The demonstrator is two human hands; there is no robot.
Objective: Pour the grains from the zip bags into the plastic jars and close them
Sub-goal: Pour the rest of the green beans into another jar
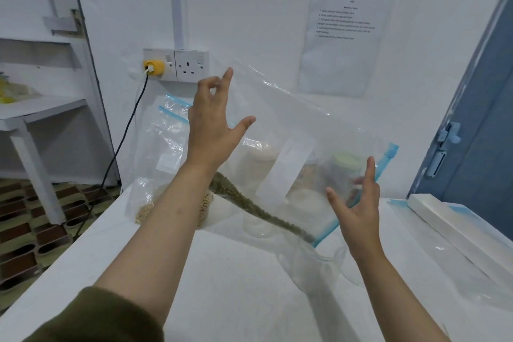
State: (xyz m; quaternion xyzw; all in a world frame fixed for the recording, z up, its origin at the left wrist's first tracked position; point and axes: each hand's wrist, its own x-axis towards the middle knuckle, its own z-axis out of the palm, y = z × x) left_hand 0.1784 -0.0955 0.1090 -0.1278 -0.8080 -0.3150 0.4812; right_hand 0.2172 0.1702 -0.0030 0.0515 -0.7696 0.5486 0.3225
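Both my forearms reach out over the white counter [236, 286]. My right hand [361, 203] pinches the zip bag [291, 119] near its blue zipper; my left hand [213, 119], fingers spread, props its raised end. Green grains [249, 203] slide down toward the open plastic jar [313, 266]. Behind stands another bag [163, 153] holding tan grains.

The printed lines on the wall notice [345, 23], up at one o'clock, are too small to read. Jars behind the tilted zip bag [291, 130] show only as cloudy shapes through its plastic. The left forearm covers part of the bag of pale grains [144, 211] at nine o'clock. The right hand [358, 203] has fingertips blurred behind the film, so its grip is unclear.
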